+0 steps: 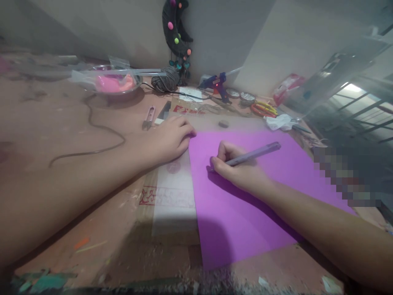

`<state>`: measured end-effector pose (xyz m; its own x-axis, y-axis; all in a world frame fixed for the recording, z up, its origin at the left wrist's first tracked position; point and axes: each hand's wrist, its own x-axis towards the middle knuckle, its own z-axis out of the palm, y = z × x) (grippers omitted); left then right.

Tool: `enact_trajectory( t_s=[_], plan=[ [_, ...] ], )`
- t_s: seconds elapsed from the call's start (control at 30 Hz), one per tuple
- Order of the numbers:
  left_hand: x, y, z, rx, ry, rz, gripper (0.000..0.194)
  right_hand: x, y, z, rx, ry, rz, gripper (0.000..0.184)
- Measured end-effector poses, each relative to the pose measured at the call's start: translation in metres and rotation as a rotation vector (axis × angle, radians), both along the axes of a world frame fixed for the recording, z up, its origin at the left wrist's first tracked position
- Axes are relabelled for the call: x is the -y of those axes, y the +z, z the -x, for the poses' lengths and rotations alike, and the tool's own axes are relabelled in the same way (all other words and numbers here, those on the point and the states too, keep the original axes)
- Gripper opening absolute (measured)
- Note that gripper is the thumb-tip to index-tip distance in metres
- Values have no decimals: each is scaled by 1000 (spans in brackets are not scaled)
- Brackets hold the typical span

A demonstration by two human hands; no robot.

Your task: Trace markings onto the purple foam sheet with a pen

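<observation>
A purple sheet of paper [245, 221] lies at a slant on the worktable, partly over a white sheet and brown cardboard with red print. My right hand [235, 162] rests on the purple sheet, its fingers closed round a grey pen [258, 152]. The pen's tip points down at the left part of the sheet, close to or touching it. My left hand [175, 137] lies palm down on the white sheet [173, 196], fingers outstretched, with fingertips at the purple sheet's upper left corner. Nothing shows in my left hand.
Behind my hands stand a bowl [118, 92] of pink material, a ball of grey yarn [166, 80], a glue gun [217, 86] with a red light, and orange-and-yellow-handled pliers [264, 109]. Pink thread snips [149, 118] lie beside my left hand. A dark moon ornament [173, 30] hangs at the wall.
</observation>
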<state>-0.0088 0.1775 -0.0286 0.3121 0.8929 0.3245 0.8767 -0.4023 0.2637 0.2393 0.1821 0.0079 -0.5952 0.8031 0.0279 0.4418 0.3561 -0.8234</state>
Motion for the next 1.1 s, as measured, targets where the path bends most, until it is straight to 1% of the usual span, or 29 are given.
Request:
enact_trajectory(
  t_s=[0.1,0.17,0.23,0.3,0.33,0.4,0.5,0.6,0.7,0.77,0.87,0.93,1.0,1.1],
  plan=[
    [0,0,1,-14,1,6,36,2,3,0,-6,5,36,30],
    [0,0,0,-22,-3,10,37,0,8,1,-16,7,57,29],
    [0,1,0,-18,-7,11,37,-8,16,-1,-38,-14,17,24],
    [0,3,0,-9,-18,10,37,-25,24,-7,-39,-58,-121,23],
    [0,3,1,-9,-29,8,37,-36,27,-11,-19,-89,-228,26],
    [0,4,2,-16,-53,9,38,-60,28,-21,62,-110,-377,30],
    [-1,4,4,-4,-86,31,43,-93,21,-34,173,-111,-515,31],
    [-2,4,4,33,-180,55,42,-113,14,-33,300,-93,-594,37],
    [-2,4,2,37,-251,71,40,-123,9,-19,410,-95,-593,36],
    [-2,3,2,30,-255,82,40,-128,5,-8,428,-90,-581,26],
    [-3,1,4,28,-261,86,40,-136,-4,4,365,-72,-576,12],
    [-4,1,6,31,-272,89,40,-137,-8,7,325,-63,-577,9],
    [-3,1,7,43,-270,102,40,-134,-6,6,287,-88,-553,11],
    [-2,1,7,79,-185,110,43,-118,12,-3,232,-147,-438,14]
  ],
)
